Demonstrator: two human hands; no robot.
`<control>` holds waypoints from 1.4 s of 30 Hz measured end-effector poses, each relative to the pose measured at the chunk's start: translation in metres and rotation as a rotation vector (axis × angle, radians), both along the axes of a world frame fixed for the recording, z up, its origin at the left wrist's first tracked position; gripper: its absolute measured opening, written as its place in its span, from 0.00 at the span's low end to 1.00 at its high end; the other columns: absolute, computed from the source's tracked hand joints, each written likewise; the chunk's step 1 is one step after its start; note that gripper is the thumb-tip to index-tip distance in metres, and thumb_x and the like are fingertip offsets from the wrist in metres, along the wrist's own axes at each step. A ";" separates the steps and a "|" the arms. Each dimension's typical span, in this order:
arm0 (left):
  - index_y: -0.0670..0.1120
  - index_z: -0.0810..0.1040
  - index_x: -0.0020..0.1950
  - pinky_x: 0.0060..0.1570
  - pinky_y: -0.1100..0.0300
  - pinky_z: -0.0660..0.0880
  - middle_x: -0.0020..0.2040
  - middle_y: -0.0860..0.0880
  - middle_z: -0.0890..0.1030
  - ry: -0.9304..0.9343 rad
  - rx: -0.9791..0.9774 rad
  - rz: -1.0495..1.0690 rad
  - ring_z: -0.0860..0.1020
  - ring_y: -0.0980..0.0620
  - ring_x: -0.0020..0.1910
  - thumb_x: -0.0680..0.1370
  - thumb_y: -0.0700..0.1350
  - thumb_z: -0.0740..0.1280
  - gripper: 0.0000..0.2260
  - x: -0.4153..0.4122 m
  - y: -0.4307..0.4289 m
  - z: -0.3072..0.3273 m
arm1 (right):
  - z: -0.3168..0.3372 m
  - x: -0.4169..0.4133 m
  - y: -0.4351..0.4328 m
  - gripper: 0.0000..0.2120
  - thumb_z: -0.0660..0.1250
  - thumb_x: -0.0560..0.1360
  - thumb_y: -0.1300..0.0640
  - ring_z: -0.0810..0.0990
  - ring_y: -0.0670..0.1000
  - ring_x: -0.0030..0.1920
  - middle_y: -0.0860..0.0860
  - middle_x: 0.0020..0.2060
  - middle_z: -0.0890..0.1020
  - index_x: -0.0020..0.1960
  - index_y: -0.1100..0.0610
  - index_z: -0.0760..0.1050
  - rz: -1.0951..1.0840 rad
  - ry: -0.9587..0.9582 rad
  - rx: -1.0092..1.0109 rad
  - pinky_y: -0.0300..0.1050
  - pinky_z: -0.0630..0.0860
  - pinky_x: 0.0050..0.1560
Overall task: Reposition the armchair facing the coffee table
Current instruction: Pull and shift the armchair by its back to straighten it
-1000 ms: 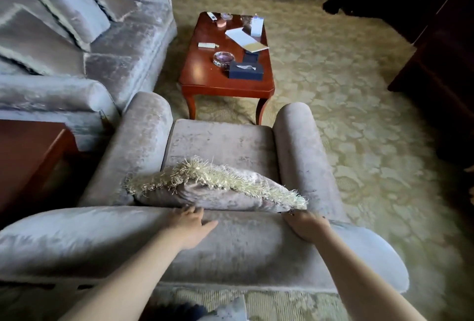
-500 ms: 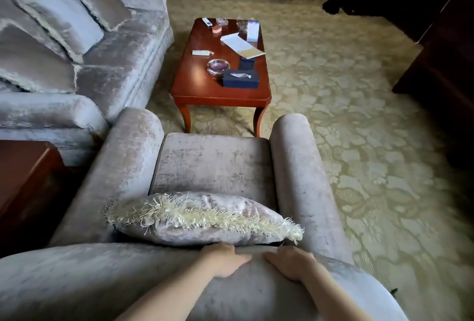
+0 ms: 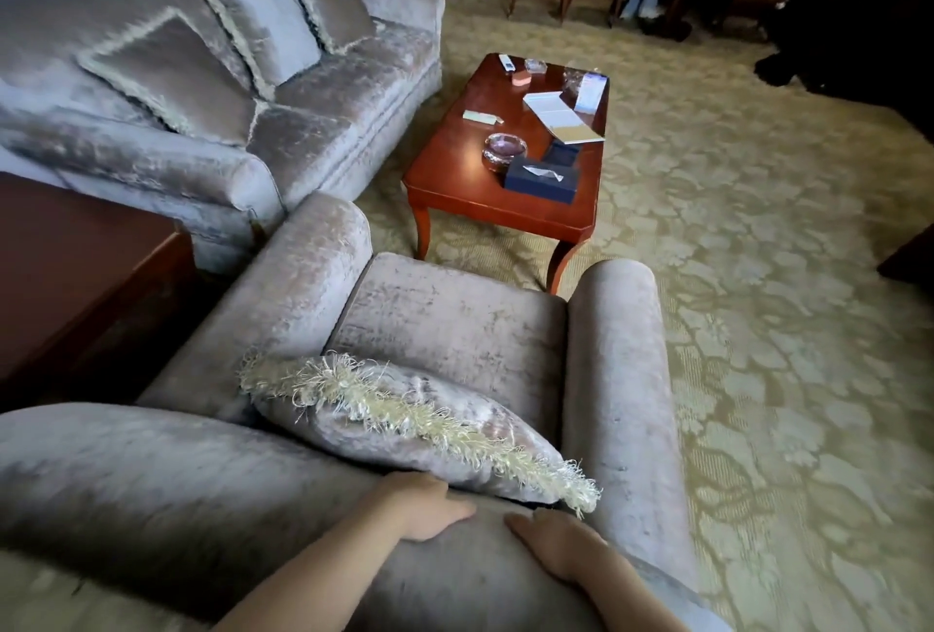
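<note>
My left hand (image 3: 422, 505) and right hand (image 3: 553, 545) lie flat, unclenched, on the top of the grey velvet armchair (image 3: 455, 328), gripping nothing. It sits near, front just beside the red-brown wooden coffee table (image 3: 470, 191), roughly facing it; only squaring remains, I judge.
</note>
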State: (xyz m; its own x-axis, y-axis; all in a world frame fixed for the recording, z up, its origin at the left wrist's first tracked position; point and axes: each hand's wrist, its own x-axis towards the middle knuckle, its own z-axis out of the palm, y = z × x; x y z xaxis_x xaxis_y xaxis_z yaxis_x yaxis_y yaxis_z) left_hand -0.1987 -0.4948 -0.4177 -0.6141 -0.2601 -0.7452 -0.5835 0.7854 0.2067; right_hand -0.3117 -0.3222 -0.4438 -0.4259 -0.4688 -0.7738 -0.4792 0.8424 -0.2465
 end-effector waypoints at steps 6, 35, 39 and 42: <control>0.45 0.71 0.69 0.57 0.56 0.70 0.71 0.44 0.70 0.044 -0.022 -0.022 0.72 0.44 0.64 0.73 0.68 0.52 0.35 0.018 -0.015 0.012 | 0.007 0.010 -0.022 0.29 0.52 0.77 0.36 0.76 0.55 0.62 0.58 0.63 0.78 0.61 0.57 0.76 -0.095 0.052 -0.009 0.44 0.69 0.59; 0.44 0.81 0.50 0.50 0.55 0.69 0.53 0.44 0.82 0.430 -0.581 0.212 0.79 0.44 0.52 0.78 0.57 0.52 0.23 0.180 -0.158 0.026 | 0.039 0.140 -0.153 0.22 0.53 0.78 0.37 0.76 0.57 0.61 0.55 0.63 0.78 0.63 0.47 0.75 -0.055 0.192 -0.251 0.48 0.71 0.60; 0.44 0.79 0.56 0.55 0.54 0.68 0.60 0.43 0.79 0.386 -0.500 0.181 0.76 0.44 0.59 0.77 0.58 0.52 0.23 0.175 -0.166 0.023 | 0.037 0.139 -0.157 0.22 0.52 0.79 0.39 0.75 0.57 0.62 0.54 0.65 0.77 0.64 0.49 0.74 -0.045 0.207 -0.184 0.47 0.69 0.58; 0.44 0.75 0.62 0.57 0.52 0.67 0.65 0.41 0.75 0.274 -0.415 0.033 0.73 0.44 0.63 0.76 0.61 0.49 0.28 0.163 -0.179 0.019 | 0.036 0.139 -0.175 0.23 0.52 0.79 0.40 0.75 0.57 0.61 0.57 0.63 0.77 0.62 0.55 0.75 -0.050 0.218 -0.120 0.46 0.69 0.56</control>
State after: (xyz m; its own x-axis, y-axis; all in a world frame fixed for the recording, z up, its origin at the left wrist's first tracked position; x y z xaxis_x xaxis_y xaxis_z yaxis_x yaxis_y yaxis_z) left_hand -0.0354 -0.6734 -0.3985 -0.7596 -0.5229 -0.3869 -0.5771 0.8161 0.0300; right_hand -0.1728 -0.4976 -0.4078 -0.6013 -0.5261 -0.6014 -0.4907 0.8371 -0.2417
